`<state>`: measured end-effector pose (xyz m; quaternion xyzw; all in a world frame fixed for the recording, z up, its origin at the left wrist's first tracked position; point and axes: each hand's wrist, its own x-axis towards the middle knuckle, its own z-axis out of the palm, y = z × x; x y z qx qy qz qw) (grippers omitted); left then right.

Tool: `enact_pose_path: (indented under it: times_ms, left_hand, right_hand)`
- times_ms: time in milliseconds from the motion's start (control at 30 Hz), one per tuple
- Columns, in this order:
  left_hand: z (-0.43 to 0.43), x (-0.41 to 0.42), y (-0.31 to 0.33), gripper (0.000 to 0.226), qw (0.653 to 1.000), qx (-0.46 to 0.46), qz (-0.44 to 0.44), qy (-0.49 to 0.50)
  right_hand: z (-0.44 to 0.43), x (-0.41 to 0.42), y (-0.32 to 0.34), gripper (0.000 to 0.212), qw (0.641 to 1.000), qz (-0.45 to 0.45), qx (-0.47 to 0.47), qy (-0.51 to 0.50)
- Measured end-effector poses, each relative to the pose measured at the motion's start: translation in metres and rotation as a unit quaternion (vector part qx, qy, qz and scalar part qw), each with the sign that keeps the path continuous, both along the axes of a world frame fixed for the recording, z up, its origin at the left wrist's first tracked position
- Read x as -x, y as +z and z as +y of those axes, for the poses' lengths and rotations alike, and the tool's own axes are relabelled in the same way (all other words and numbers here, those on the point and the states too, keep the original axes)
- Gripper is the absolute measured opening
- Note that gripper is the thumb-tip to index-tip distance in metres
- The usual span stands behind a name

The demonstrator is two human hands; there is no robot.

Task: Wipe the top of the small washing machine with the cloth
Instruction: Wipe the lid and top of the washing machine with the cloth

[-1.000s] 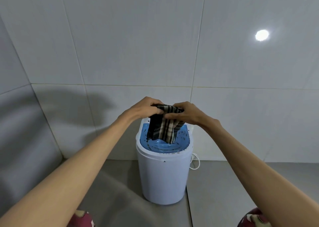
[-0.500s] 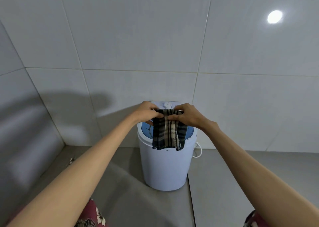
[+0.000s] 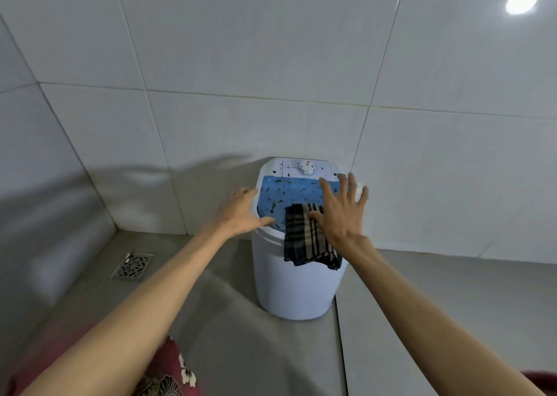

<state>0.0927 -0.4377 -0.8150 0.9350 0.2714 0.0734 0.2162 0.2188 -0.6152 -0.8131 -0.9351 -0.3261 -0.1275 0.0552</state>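
Observation:
A small white washing machine (image 3: 294,284) stands on the grey floor against the tiled wall. Its blue lid (image 3: 283,198) is speckled with dark bits, and a white dial panel (image 3: 306,168) sits at the back. A dark plaid cloth (image 3: 304,239) lies on the lid's front right and hangs over the rim. My right hand (image 3: 339,214) is spread flat above the lid, its thumb touching the cloth's top edge. My left hand (image 3: 241,211) rests with fingers apart on the machine's left rim, thumb on the lid's front edge.
A metal floor drain (image 3: 132,266) lies in the floor at the left, near the corner of the tiled walls (image 3: 271,64). Grey floor tiles (image 3: 437,320) surround the machine. Red floral fabric (image 3: 171,371) shows at the bottom edge.
Both hands held the cloth up over the machine before. Now the cloth lies draped on the lid's front edge, and both hands have let go and spread apart.

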Motion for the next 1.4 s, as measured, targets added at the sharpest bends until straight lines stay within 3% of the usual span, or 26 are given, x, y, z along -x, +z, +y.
enact_pose_path:
  times_ms: [67,133,233,700,1000,1167,1267,1400]
  left_hand:
    - [0.007,0.004,-0.008,0.101,0.999,0.002,0.036,-0.001]
    - [0.013,0.005,-0.016,0.103,0.998,0.006,0.060,-0.004]
    - [0.021,0.002,-0.023,0.102,0.996,0.030,0.088,-0.007]
    - [0.024,0.002,-0.025,0.101,0.998,0.036,0.060,0.002]
    - [0.026,0.008,-0.032,0.103,0.996,0.063,0.064,0.023]
    - [0.031,0.007,-0.032,0.111,0.994,0.086,0.073,0.016]
    - [0.033,0.007,-0.031,0.102,0.996,0.042,0.080,0.004]
    - [0.033,0.008,-0.033,0.100,0.996,0.017,0.082,0.003]
  right_hand:
    - [0.002,0.010,-0.002,0.069,0.999,0.016,-0.019,0.040]
    - [0.000,0.021,-0.013,0.070,0.993,0.103,-0.027,0.052]
    - [-0.003,0.031,-0.038,0.071,0.985,0.165,0.011,0.042]
    - [0.062,-0.003,-0.036,0.067,0.983,0.156,0.053,0.086]
    - [-0.006,0.010,-0.041,0.060,0.968,0.105,0.065,0.218]
    - [-0.009,-0.009,-0.029,0.052,0.984,0.086,0.104,0.117]
    - [0.019,-0.003,-0.020,0.051,0.987,0.036,0.148,0.055]
    - [0.065,0.008,-0.026,0.049,0.991,0.112,0.047,0.048]
